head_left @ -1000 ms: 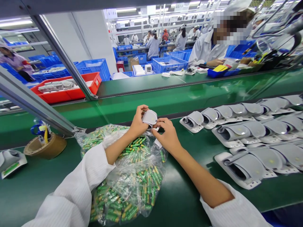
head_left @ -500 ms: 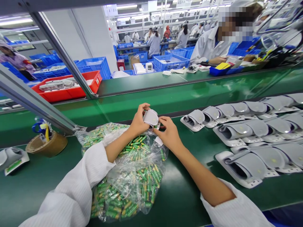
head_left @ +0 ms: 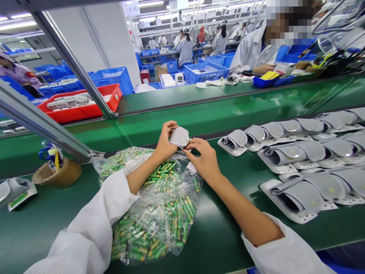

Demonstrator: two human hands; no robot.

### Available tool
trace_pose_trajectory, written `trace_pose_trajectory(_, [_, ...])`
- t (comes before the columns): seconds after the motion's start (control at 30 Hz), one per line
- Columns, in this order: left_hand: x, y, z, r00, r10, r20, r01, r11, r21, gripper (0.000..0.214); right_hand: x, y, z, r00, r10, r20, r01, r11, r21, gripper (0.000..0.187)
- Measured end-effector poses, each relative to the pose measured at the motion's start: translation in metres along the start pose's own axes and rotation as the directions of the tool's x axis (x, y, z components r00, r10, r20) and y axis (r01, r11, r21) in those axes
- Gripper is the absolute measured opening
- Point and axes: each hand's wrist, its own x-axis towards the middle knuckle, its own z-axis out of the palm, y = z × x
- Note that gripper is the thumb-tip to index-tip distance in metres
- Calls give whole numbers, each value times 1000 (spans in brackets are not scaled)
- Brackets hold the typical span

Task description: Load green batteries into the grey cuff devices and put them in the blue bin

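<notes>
My left hand (head_left: 167,142) is closed around a wrist blood pressure monitor (head_left: 179,137) with a rolled grey cuff, held above the far end of a battery bag. The fingers of my right hand (head_left: 203,156) are pinched together at the monitor's right edge, touching it. A bit of green shows by those fingertips; whether it is a loose battery or one inside the monitor I cannot tell. Under my forearms lies a clear plastic bag (head_left: 148,203) full of green and gold batteries (head_left: 179,220).
Rows of similar cuffed monitors (head_left: 296,152) stand on the green bench to the right. At left are a brown pot (head_left: 58,175) with scissors and another monitor (head_left: 18,192). Beyond the bench are a metal post (head_left: 71,68), a red crate (head_left: 114,101) and a co-worker (head_left: 251,53).
Both hands and the monitor have shifted slightly up and left. The monitor has turned a little, and its open lower edge is now more hidden by my right fingers.
</notes>
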Motion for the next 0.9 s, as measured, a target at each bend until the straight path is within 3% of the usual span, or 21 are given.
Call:
trace_pose_trajectory(0.1, [-1,4,1,1000,6,-8,-6,1000,-15,73,-2,-1,0,1000,21,-12,-21,1000,2,9])
trace_pose_trajectory(0.2, [-1,9,3,999,28,-16,-29,999,-40,76,-4,-5,2,990,125,-63,-123,991,46,12])
trace_pose_trajectory(0.37, [-2,15,4,997,78,-28,-79,997,-28,77,1,-10,0,925,308,-221,-238,926,293,18])
trace_pose_trajectory(0.5, [-2,15,3,995,91,-36,-91,996,8,69,6,-13,-7,904,387,-184,-293,871,394,23])
trace_pose_trajectory(0.63, [-2,12,2,995,87,-43,-85,996,38,69,1,-16,-4,928,367,-60,-320,872,370,25])
trace_pose_trajectory(0.9, [-3,11,2,996,81,-34,-80,996,31,70,-7,-10,1,981,186,47,-190,973,127,27])
